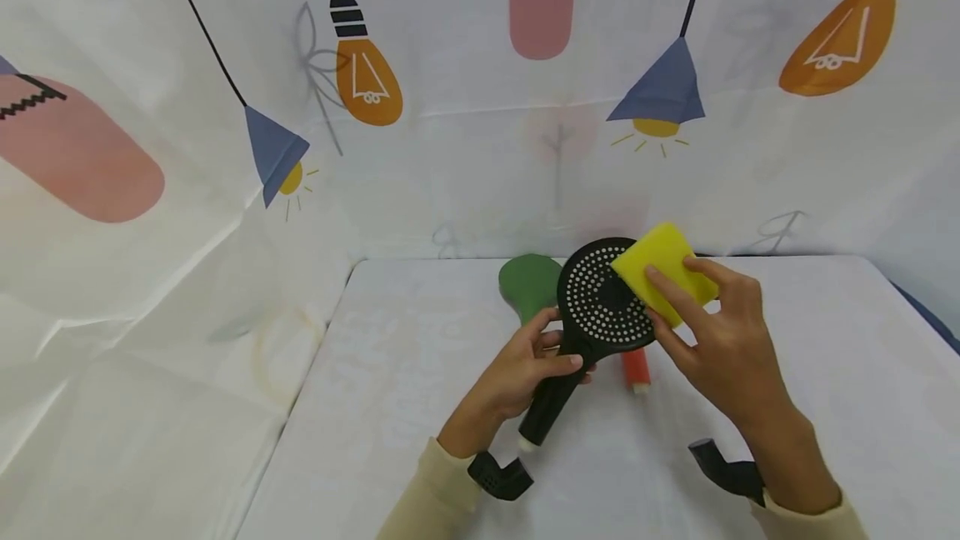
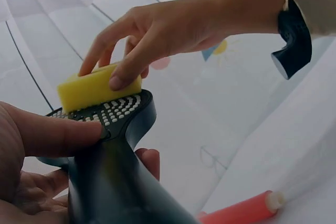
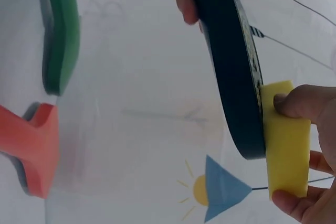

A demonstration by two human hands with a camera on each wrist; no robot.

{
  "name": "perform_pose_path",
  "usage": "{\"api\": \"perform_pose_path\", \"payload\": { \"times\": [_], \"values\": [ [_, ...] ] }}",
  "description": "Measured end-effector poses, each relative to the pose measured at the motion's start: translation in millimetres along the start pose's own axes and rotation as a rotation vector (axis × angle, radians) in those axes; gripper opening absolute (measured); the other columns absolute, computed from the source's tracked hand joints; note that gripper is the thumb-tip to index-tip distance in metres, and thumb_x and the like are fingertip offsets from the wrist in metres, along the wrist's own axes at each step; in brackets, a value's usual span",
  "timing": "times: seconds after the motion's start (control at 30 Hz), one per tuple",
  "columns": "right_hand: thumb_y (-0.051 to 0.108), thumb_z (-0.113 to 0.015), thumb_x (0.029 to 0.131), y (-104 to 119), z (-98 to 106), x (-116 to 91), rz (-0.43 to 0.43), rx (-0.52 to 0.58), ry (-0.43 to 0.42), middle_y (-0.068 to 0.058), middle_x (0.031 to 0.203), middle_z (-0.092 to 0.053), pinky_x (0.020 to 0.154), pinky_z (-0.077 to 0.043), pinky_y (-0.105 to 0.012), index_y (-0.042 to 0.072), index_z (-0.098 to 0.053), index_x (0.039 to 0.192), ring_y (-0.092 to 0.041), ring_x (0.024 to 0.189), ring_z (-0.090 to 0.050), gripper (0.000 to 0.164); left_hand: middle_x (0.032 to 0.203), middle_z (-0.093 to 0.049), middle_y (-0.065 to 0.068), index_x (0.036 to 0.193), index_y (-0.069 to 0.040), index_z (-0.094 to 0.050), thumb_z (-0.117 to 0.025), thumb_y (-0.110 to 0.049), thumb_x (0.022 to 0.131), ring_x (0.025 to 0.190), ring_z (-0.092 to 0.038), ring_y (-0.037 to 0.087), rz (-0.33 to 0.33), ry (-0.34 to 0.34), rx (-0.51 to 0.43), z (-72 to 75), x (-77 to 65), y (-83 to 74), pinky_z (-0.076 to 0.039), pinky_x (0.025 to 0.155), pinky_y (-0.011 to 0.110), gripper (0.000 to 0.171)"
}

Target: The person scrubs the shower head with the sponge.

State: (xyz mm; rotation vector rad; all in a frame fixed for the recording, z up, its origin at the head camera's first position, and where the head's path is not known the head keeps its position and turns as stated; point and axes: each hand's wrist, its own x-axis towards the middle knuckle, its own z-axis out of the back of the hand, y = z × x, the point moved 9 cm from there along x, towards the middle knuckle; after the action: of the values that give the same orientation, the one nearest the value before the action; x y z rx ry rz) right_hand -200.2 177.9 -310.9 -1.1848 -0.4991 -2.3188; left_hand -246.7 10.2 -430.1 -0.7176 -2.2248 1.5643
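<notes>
My left hand (image 1: 517,373) grips a black shower head (image 1: 600,294) by its handle, thumb across the neck, with the dotted spray face turned up toward me. In my right hand (image 1: 727,340) a yellow sponge (image 1: 663,269) is pinched between thumb and fingers. The right wrist view has the sponge (image 3: 287,145) flat against the spray face near its outer edge. Pale nozzles (image 2: 118,109) show beside the sponge in the left wrist view. Part of the spray face is hidden under it.
Behind the shower head lies a green object (image 1: 528,282) with a rounded end. A red-handled thing (image 1: 636,369) is partly hidden under it; the right wrist view shows its wide red end (image 3: 42,150). The white table (image 1: 405,340) meets a lamp-patterned cloth (image 1: 465,173) at the back.
</notes>
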Motion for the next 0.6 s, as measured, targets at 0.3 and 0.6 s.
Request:
{"api": "perform_pose_path", "payload": {
  "times": [0.3,0.6],
  "values": [
    [0.028,-0.058,0.096,14.7,-17.1,-4.6,0.008,0.004,0.107,-0.030,0.126,-0.050,0.071,-0.058,-0.055,0.013,-0.064,0.131,-0.044,0.103,-0.046,0.039,0.128,-0.061,0.019,0.144,-0.011,-0.039,-0.060,0.005,0.092,0.086,-0.072,0.018,-0.045,-0.046,0.007,4.5,-0.1,-4.8,-0.060,0.087,0.042,0.059],
    [0.023,-0.058,0.090,28.2,-26.8,-7.0,0.030,0.064,0.146,-0.026,0.123,-0.054,0.075,-0.058,-0.052,0.015,-0.064,0.132,-0.039,0.103,-0.049,0.043,0.128,-0.060,0.018,0.141,-0.012,-0.042,-0.060,0.004,0.092,0.088,-0.072,0.018,-0.056,-0.094,0.010,12.5,-0.8,-9.9,-0.060,0.087,0.039,0.055]
  ]
}}
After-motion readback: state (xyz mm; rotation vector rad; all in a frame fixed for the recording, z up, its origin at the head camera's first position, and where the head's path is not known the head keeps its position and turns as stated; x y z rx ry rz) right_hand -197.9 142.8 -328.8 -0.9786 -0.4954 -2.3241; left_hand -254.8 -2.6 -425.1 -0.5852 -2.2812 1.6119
